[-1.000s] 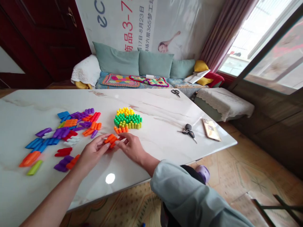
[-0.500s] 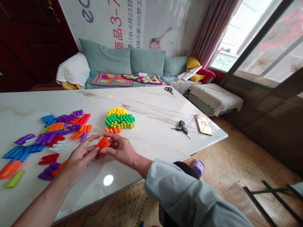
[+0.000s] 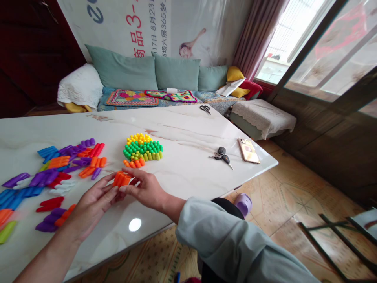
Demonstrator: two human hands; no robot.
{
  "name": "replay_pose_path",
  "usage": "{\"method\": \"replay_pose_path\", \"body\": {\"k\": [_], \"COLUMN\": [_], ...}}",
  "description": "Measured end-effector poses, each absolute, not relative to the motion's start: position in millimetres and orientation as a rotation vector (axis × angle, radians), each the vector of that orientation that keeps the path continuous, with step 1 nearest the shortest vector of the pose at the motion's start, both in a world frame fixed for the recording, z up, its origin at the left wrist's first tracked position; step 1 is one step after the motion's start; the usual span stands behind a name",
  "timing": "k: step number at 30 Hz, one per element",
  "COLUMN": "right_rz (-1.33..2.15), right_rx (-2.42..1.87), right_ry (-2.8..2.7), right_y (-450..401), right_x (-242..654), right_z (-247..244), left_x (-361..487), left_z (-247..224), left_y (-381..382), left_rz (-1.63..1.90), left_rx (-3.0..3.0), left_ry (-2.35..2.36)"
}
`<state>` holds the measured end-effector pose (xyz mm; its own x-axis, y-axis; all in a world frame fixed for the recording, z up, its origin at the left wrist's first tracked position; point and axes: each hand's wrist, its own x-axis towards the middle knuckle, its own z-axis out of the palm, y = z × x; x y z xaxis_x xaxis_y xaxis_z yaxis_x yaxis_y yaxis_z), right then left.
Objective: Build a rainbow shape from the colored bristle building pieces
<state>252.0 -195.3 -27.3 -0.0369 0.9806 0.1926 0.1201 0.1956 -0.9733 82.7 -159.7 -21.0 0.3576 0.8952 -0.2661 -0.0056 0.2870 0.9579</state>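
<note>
Between my two hands is an orange cluster of joined plastic tubes (image 3: 121, 179), held just above the table's near side. My left hand (image 3: 96, 202) grips it from the left, thumb and fingers closed around its lower edge. From the right, my right hand (image 3: 149, 190) pinches it between thumb and fingers; some fingertips are hidden behind. Just beyond stands a tight group of small round-ended pieces, with yellow pieces (image 3: 138, 138) at the back, green pieces (image 3: 143, 147) in the middle, then olive pieces (image 3: 151, 156) and orange pieces (image 3: 135, 162) in front.
Loose purple pieces (image 3: 44, 177), blue pieces (image 3: 17, 198), and red, white and orange ones lie scattered left on the marble-look table (image 3: 182, 165). Keys (image 3: 222, 155) and a phone (image 3: 249, 150) lie at the right, scissors (image 3: 205, 109) at the far edge.
The view has shifted slightly, so the scene sits a little further left. Both hands still hold the orange cluster, which is turned a little more upright.
</note>
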Motion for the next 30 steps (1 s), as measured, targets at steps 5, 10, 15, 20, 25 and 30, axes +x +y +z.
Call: {"method": "replay_pose_path", "body": {"k": [5, 10, 15, 20, 25, 30], "right_rz": [0.974, 0.934, 0.989, 1.173, 1.243, 1.018], "right_rx": [-1.189, -1.241, -1.259, -1.215, -1.133, -1.087], "right_ry": [-1.435, -1.522, -1.478, -1.271, -1.115, -1.301], "right_y": [-195.6, -197.8, -198.5, -195.5, -196.3, -195.3], "right_x": [252.3, 256.0, 254.4, 251.3, 249.6, 252.3], "right_z": [-27.6, -22.4, -24.3, -29.2, -24.3, -25.3], "left_x": [85.3, 83.0, 83.5, 84.9, 85.7, 85.2], "left_z": [-15.1, -18.5, -21.1, -20.7, -18.9, -19.8], "left_y": [-160.8, -159.1, -158.4, -159.8, -162.7, -160.7], "left_rz": [0.739, 0.695, 0.710, 0.793, 0.829, 0.905], "left_rx": [1.143, 1.292, 1.304, 1.304, 1.223, 1.098], "left_ry": [1.106, 1.147, 1.160, 1.117, 1.088, 0.991]}}
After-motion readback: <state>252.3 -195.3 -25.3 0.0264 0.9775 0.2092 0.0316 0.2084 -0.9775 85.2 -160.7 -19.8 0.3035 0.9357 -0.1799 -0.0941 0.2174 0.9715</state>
